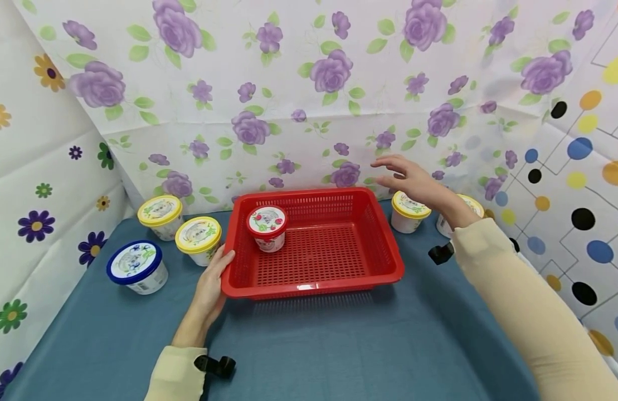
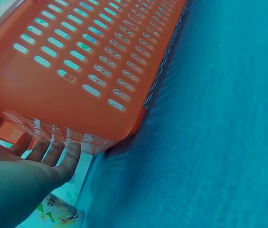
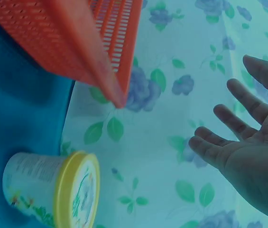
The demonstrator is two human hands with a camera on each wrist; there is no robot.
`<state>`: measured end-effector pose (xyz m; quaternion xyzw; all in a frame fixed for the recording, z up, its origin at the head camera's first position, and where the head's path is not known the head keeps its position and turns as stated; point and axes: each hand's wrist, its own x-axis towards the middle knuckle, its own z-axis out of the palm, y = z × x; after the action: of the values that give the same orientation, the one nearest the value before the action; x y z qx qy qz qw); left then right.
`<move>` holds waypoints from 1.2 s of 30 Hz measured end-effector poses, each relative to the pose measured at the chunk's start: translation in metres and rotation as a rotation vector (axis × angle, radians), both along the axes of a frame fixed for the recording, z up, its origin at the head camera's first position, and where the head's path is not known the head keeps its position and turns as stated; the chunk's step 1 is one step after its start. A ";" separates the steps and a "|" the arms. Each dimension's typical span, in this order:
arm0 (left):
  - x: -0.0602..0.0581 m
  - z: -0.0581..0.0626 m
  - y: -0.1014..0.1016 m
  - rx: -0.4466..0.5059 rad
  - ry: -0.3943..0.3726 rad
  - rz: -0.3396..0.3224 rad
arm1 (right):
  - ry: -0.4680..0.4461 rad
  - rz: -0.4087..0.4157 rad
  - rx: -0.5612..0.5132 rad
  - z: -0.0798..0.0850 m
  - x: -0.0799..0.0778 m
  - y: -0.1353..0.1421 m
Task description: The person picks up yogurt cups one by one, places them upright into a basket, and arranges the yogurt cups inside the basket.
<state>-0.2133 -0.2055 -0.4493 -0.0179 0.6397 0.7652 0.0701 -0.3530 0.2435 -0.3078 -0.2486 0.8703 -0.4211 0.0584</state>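
Observation:
A red plastic basket (image 1: pixel 309 289) with slotted walls stands on the blue cloth, one red-lidded tub (image 1: pixel 267 227) upright inside its left part. My left hand (image 1: pixel 208 287) holds the basket's left end, thumb over the rim. In the left wrist view its fingers (image 2: pixel 69 159) lie against the outside of the end wall. My right hand (image 1: pixel 411 181) is raised in the air past the basket's back right corner, fingers spread and holding nothing. Below it stands a yellow-lidded tub (image 1: pixel 410 211), seen whole in the right wrist view with its yellow lid (image 3: pixel 79 190).
Left of the basket are two yellow-lidded tubs (image 1: pixel 160 217) and a blue-lidded tub (image 1: pixel 138 267). Another yellow-lidded tub (image 1: pixel 471 205) at the right is partly hidden by my right wrist. A flowered sheet (image 1: pixel 298 139) hangs behind the table; a dotted one (image 1: pixel 584 184) closes the right side.

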 end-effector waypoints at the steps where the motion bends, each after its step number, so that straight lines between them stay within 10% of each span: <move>1: 0.000 0.000 0.000 -0.001 0.000 -0.001 | 0.002 -0.009 0.002 -0.001 0.000 0.003; 36: -0.001 -0.001 0.000 0.006 0.020 -0.010 | -0.044 -0.137 0.021 -0.028 0.011 0.052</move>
<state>-0.2142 -0.2057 -0.4502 -0.0070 0.6381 0.7670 0.0675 -0.3420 0.2950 -0.3363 -0.1786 0.8882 -0.4202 0.0510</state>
